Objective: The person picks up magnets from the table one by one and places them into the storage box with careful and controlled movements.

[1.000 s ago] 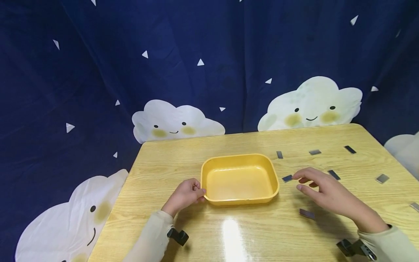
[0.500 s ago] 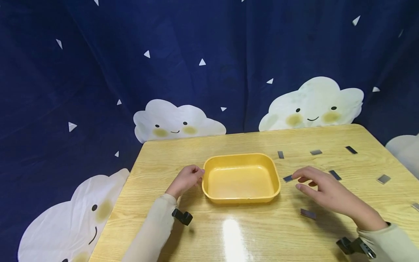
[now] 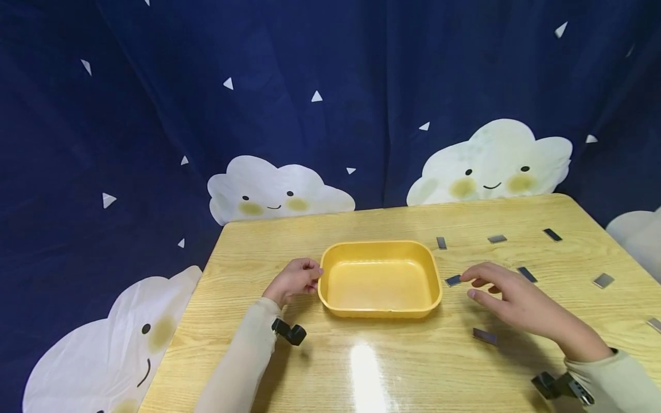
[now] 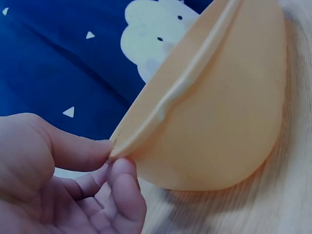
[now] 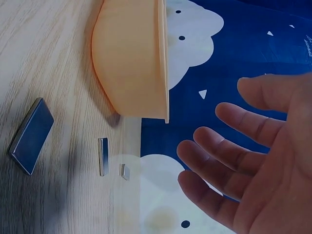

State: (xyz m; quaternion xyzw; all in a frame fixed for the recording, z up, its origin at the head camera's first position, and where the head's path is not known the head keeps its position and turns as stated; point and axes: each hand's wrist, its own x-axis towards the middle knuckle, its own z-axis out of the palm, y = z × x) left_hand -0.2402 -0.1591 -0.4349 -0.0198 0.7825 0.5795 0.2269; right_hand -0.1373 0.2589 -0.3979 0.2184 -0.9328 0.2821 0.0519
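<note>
A shallow yellow plastic tray with rounded corners stands on the table, and nothing lies inside it. My left hand is at its left side; in the left wrist view the thumb and index finger pinch the tray's rim. My right hand hovers right of the tray, fingers relaxed and apart, holding nothing. Nearest to its fingertips in the head view is a small flat dark rectangular piece with a metallic sheen. Another such piece lies in front of the hand. The right wrist view shows a shiny bar below.
Several more flat metallic pieces lie scattered over the right side of the wooden table, among them a dark one at the back and a grey one farther right. Behind the table hangs a dark blue curtain with white clouds.
My left hand has shifted from the tray's near left corner to farther back along its left rim. The right hand, tray and metallic pieces have stayed about where they were.
</note>
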